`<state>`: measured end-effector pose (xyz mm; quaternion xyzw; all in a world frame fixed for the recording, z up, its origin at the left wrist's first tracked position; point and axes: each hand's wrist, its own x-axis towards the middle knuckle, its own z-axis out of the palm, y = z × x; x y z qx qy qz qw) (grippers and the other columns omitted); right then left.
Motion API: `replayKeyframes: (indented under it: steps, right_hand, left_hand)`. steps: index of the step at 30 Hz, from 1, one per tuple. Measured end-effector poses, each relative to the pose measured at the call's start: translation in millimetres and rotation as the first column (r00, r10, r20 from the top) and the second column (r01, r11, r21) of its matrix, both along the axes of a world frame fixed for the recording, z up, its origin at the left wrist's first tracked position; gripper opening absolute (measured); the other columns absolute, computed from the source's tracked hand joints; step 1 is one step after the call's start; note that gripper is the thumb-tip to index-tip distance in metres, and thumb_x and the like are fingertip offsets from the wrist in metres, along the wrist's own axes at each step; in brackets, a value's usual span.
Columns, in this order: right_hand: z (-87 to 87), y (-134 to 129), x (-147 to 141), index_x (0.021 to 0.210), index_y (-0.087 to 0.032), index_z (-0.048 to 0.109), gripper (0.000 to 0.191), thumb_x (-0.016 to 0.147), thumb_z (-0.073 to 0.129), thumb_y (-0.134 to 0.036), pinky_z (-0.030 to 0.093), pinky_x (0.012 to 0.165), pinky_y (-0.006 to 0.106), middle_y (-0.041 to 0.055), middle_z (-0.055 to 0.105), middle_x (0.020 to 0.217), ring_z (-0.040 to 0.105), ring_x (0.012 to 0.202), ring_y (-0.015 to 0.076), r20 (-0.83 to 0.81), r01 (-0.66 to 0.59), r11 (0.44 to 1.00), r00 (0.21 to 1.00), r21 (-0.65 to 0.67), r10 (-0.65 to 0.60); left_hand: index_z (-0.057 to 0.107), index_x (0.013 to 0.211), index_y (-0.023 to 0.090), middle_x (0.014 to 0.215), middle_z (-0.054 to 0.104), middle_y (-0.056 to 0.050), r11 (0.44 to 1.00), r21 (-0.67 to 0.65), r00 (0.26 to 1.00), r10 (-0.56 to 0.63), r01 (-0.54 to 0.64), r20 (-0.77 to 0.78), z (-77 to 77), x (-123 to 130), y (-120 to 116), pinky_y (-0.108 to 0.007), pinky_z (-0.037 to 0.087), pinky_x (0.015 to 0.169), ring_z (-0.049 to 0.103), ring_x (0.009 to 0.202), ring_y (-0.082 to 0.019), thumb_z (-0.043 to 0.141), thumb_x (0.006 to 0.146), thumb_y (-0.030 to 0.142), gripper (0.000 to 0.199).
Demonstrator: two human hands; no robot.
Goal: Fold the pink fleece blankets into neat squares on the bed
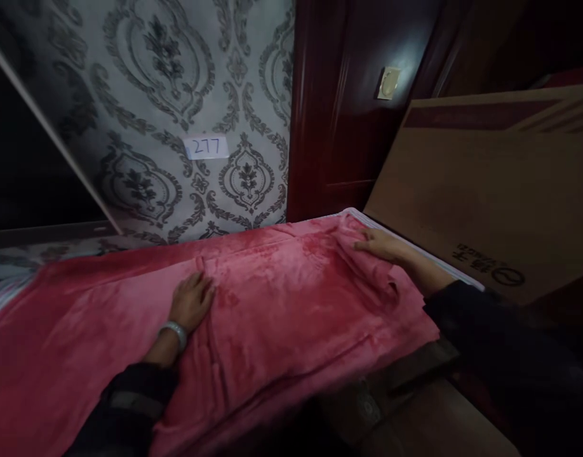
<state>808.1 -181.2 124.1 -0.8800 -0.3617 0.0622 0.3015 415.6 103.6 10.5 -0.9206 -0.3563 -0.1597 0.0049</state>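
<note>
A pink, plush blanket (pixel 282 298) lies spread in folded layers over a raised surface. My left hand (pixel 192 303), with a bracelet at the wrist, rests palm down on it beside a ridge of folds, fingers apart. At the right end, my right hand (pixel 380 244) lies over the blanket's rumpled edge with its fingers stretched out. The fabric is bunched and creased under and near that hand. No grip on the cloth can be seen in either hand.
Behind the blanket stand a patterned wall with a "277" label (pixel 206 147) and a dark red wooden panel (pixel 341 108) bearing a switch (pixel 388 83). A large cardboard box (pixel 491 190) leans at the right. A dark screen (pixel 29 152) is at the left.
</note>
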Motion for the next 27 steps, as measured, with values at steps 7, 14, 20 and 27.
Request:
replayKeyframes:
  steps: [7, 14, 20, 27]
  right_hand:
    - [-36.2, 34.8, -163.1, 0.115, -0.018, 0.071, 0.031, 0.09, 0.056, -0.027, 0.051, 0.08, 0.032, 0.0101, 0.075, 0.109, 0.069, 0.091, 0.027, 0.123, -0.521, 0.808, 0.814, -0.274, 0.567]
    - [-110.3, 2.5, -218.5, 0.154, -0.016, 0.04, 0.076, 0.08, 0.049, -0.007, 0.05, 0.099, 0.04, 0.0177, 0.057, 0.143, 0.061, 0.122, 0.0297, 0.142, -0.506, 0.848, 0.838, -0.158, 0.527]
    - [-147.6, -33.1, -219.6, 0.146, -0.017, 0.05, 0.068, 0.079, 0.062, -0.019, 0.051, 0.095, 0.053, 0.0155, 0.068, 0.122, 0.062, 0.111, 0.0337, 0.311, -0.359, 0.916, 0.904, 0.178, 0.293]
    - [-167.4, -36.3, -222.5, 0.123, -0.02, 0.067, 0.05, 0.079, 0.048, -0.005, 0.052, 0.098, 0.054, 0.0113, 0.073, 0.114, 0.065, 0.111, 0.0288, 0.492, -0.495, 0.77, 0.826, 0.402, 0.274]
  left_hand:
    - [0.073, 0.115, 0.016, 0.13, 0.067, -0.014, 0.993, -0.021, 0.99, -0.11, 0.112, 0.09, -2.9, -1.9, 4.8, -0.043, 0.042, 0.113, 0.057, 0.125, -0.028, 0.037, 0.094, 0.036, 0.047]
    - [0.074, 0.114, 0.017, 0.131, 0.067, -0.013, 0.992, -0.031, 0.987, -0.115, 0.119, 0.109, -6.1, 0.0, 3.0, -0.044, 0.044, 0.109, 0.056, 0.124, -0.028, 0.041, 0.095, 0.033, 0.041]
    - [0.076, 0.094, 0.02, 0.116, 0.072, -0.012, 0.953, -0.284, 0.949, -0.01, 0.104, 0.316, 14.8, 8.7, -10.2, -0.046, 0.039, 0.113, 0.056, 0.124, -0.03, 0.054, 0.087, 0.028, 0.024]
    - [0.064, 0.082, 0.017, 0.068, 0.068, -0.008, 0.566, -0.819, 0.873, 0.347, 0.095, 0.342, 39.7, 76.6, -19.5, -0.04, 0.058, 0.073, 0.071, 0.074, -0.027, 0.067, 0.084, 0.041, 0.024]
